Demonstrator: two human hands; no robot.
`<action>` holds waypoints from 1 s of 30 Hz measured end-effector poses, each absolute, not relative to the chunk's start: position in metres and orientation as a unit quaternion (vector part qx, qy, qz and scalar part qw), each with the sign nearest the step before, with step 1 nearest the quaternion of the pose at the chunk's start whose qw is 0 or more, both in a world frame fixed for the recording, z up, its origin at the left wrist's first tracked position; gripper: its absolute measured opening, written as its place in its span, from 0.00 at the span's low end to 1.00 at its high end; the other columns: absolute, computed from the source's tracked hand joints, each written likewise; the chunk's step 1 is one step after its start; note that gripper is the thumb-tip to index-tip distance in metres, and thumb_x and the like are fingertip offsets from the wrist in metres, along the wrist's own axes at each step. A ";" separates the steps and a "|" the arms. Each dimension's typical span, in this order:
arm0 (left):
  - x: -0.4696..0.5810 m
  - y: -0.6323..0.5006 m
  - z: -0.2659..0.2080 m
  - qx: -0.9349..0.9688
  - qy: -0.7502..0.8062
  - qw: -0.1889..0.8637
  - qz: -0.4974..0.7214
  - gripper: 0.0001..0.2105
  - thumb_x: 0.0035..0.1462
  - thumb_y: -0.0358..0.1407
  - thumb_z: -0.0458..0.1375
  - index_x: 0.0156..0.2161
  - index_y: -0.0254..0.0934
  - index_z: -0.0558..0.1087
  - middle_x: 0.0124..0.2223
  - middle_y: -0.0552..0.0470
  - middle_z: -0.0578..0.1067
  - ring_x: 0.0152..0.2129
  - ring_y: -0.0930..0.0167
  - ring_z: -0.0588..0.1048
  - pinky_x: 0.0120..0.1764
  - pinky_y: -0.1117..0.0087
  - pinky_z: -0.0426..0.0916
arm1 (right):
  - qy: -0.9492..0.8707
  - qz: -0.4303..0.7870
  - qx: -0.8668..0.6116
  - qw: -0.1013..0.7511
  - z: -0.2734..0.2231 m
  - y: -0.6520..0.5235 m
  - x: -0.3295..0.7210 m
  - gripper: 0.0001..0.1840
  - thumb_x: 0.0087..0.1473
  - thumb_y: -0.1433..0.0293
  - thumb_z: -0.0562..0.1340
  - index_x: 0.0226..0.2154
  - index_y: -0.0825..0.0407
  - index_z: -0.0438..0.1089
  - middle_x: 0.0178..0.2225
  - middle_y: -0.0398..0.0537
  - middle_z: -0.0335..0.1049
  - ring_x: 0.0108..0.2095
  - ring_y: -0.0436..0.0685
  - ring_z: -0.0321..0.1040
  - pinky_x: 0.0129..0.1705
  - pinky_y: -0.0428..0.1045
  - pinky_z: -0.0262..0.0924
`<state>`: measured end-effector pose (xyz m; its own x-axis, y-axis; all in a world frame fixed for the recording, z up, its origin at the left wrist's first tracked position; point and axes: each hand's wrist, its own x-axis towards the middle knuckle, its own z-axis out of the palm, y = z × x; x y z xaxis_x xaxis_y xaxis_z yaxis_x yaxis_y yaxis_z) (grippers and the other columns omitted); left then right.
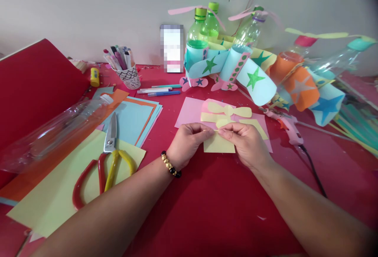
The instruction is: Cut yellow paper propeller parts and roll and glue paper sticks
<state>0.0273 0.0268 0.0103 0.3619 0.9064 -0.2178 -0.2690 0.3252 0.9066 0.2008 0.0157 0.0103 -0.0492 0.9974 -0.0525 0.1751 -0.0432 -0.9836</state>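
Head view: left hand [191, 141] and right hand [245, 139] pinch a small yellow paper [219, 145] above a red table [206, 209].
From the left, a clear bottle [62, 133] and scissors [110, 145] lie over coloured sheets [134, 119], a pen cup [130, 79] behind; the left grip is closed, thumb and finger on the paper's far edge, propeller cut-outs [228, 110] just beyond; the right grip is pinched there too; a pink glue gun [288, 126] lies near that hand, star-decorated bottles [233, 62] crowding the space behind.

Beaded black-and-gold bracelet [168, 163], left wrist [178, 159]
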 end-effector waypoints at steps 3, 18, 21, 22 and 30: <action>0.027 0.027 0.010 0.412 0.385 0.715 0.413 0.08 0.48 0.38 0.63 0.29 0.32 0.75 0.28 0.51 0.75 0.24 0.75 0.70 0.31 0.73 0.65 | -0.554 0.468 -0.545 0.421 0.012 0.015 0.201 0.11 0.49 0.60 0.65 0.26 0.51 0.73 0.25 0.44 0.70 0.28 0.53 0.63 0.30 0.49 0.58; 0.026 0.027 0.010 0.426 0.410 0.701 0.399 0.09 0.47 0.39 0.64 0.30 0.33 0.77 0.30 0.48 0.78 0.26 0.71 0.74 0.33 0.70 0.69 | -0.580 0.463 -0.543 0.394 0.013 0.018 0.204 0.15 0.50 0.56 0.63 0.26 0.51 0.73 0.23 0.43 0.67 0.26 0.53 0.60 0.29 0.49 0.55; 0.026 0.027 0.009 0.476 0.407 0.675 0.390 0.11 0.49 0.40 0.62 0.34 0.33 0.77 0.34 0.46 0.78 0.30 0.69 0.74 0.35 0.69 0.69 | -0.588 0.451 -0.546 0.390 0.013 0.016 0.203 0.15 0.50 0.56 0.63 0.25 0.51 0.73 0.22 0.43 0.65 0.25 0.52 0.59 0.28 0.49 0.54; 0.026 0.027 0.009 0.489 0.411 0.665 0.387 0.11 0.49 0.40 0.62 0.34 0.32 0.77 0.35 0.45 0.78 0.31 0.68 0.75 0.36 0.68 0.69 | -0.593 0.451 -0.545 0.385 0.014 0.016 0.203 0.15 0.50 0.57 0.63 0.25 0.51 0.73 0.22 0.42 0.64 0.24 0.51 0.58 0.27 0.48 0.53; 0.024 0.028 0.007 0.515 0.434 0.636 0.378 0.13 0.50 0.43 0.61 0.32 0.32 0.76 0.32 0.46 0.77 0.27 0.70 0.73 0.31 0.70 0.68 | -0.592 0.450 -0.545 0.387 0.016 0.015 0.203 0.13 0.48 0.58 0.65 0.23 0.51 0.73 0.20 0.41 0.62 0.23 0.50 0.56 0.25 0.48 0.51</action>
<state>0.0244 0.0285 0.0070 0.3379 0.9271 -0.1620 -0.0344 0.1842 0.9823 0.2027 0.0149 0.0158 -0.1051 0.9939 -0.0318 0.2976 0.0009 -0.9547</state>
